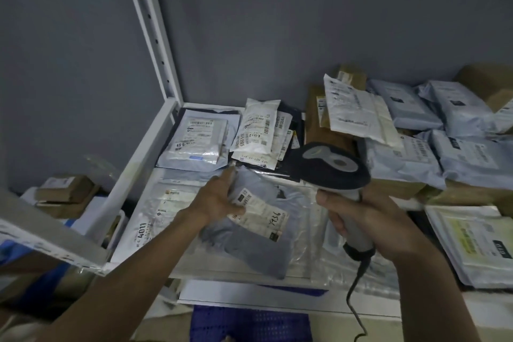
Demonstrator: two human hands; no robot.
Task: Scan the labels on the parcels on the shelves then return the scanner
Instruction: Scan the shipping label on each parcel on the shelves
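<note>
Grey plastic wraps the parcel (249, 233) lying at the front of the white shelf (155, 147), its white label (263, 214) facing up with handwritten digits on it. The left hand (219, 200) rests on the parcel's upper left corner, fingers fairly straight and thumb pressing the label's edge; whether it pinches the plastic is hard to tell in the dim light. The right hand (369, 219) is wrapped around the pale handle of the scanner (333, 166), whose dark head hangs just above the parcel's right side. A cable (352, 294) trails down from the handle. More mailers (197, 139) and brown boxes (352, 78) crowd the back of the shelf.
</note>
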